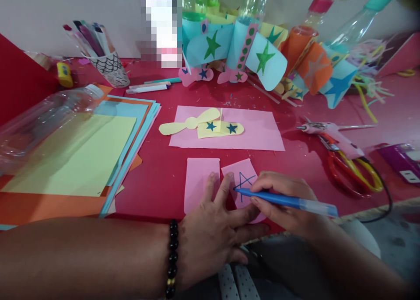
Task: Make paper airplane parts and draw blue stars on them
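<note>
My right hand [285, 199] pinches a blue marker [285, 199], its tip on a small pink paper piece [247, 166] that bears a star drawn in blue lines. Across the lower part of that piece lies my left hand [216, 230], fingers spread and pressing it down. One left fingertip also touches a second pink paper piece [197, 182], which is plain. Beyond both, a pink paper sheet [262, 131] lies flat, with a yellow paper propeller [177, 127] and a yellow strip with two blue stars [225, 128] on it.
Coloured paper sheets [75, 147] and a clear plastic bottle [42, 120] lie left. Behind stand a pen cup [114, 70] and bottles wrapped in paper with stars [213, 42]. At right are a pink glue gun [341, 138], scissors [344, 173] and a purple object [398, 160].
</note>
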Tool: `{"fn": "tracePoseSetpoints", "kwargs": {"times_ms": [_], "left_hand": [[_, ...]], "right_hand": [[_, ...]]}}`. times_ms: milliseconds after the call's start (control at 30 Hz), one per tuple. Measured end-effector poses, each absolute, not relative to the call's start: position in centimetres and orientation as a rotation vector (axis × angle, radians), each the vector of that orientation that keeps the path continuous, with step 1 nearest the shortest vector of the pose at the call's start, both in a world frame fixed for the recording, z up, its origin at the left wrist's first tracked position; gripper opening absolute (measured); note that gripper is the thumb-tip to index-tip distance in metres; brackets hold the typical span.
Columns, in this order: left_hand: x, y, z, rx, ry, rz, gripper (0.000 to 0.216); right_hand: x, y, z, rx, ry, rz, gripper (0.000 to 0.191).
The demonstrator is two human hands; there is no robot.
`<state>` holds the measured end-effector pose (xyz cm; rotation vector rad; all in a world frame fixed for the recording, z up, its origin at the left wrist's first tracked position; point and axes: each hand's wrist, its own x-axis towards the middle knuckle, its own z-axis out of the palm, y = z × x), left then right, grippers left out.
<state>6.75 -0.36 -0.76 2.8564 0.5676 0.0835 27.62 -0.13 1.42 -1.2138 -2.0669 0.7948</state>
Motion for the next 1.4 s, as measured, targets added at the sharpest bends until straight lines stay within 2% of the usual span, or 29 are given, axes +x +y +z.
{"fn": "tracePoseSetpoints", "kwargs": {"times_ms": [1100,1400], "left_hand": [[6.74,-0.47,-0.75,2.851,0.566,0.092,0.055],[6.76,-0.32,-0.61,2.871,0.577,0.077,0.058]], "right_hand": [[26.96,-0.07,1.27,-1.247,-2.087,0.809,0.005],[27.55,-0.32,0.99,-1.275,-2.037,0.709,0.007]]}}
